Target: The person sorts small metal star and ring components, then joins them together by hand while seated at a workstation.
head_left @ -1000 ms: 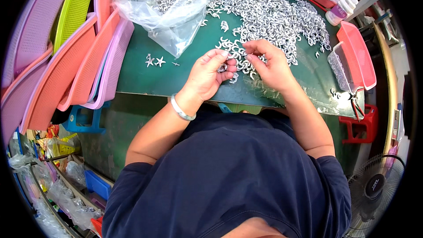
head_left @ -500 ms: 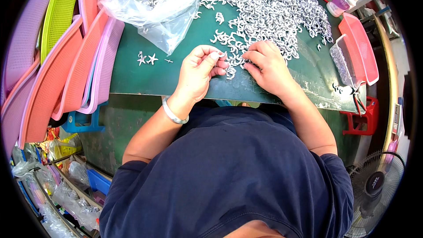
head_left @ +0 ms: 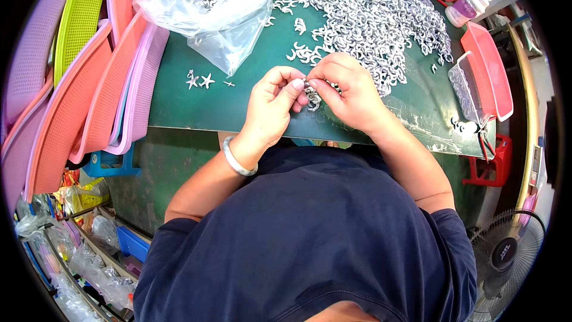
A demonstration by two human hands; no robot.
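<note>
Hands meet at the near edge of the green table (head_left: 179, 107), both forearms coming up from below, elbows bent, wrists angled inward toward each other. Left hand (head_left: 271, 107) wears one pale bangle (head_left: 237, 158) at the wrist; thumb and forefinger pinched narrow, tips pointing right. Right hand (head_left: 348, 92) mirrors it, thumb and forefinger pinched narrow, tips pointing left, other fingers curled. Between the two pinches sits a small silver metal piece (head_left: 311, 96), held by both hands, just over the table's near edge; exact shape too small to tell. Far behind the hands lies one big heap of silver hook-shaped pieces (head_left: 375, 18), too many to count, with a few strays near the right hand. One clear plastic bag (head_left: 220, 6) at far left of the table, partly filled with the same pieces. Two small silver star shapes (head_left: 199, 80) lie left of the left hand, well apart from it, with a smaller bit beside them. Stacked plastic baskets (head_left: 89, 83) lean at the left: pink, coral, purple, one green. One red tray (head_left: 491, 65) at right, one clear box (head_left: 465, 89) just beside it. One fan (head_left: 506, 250) at near right.
</note>
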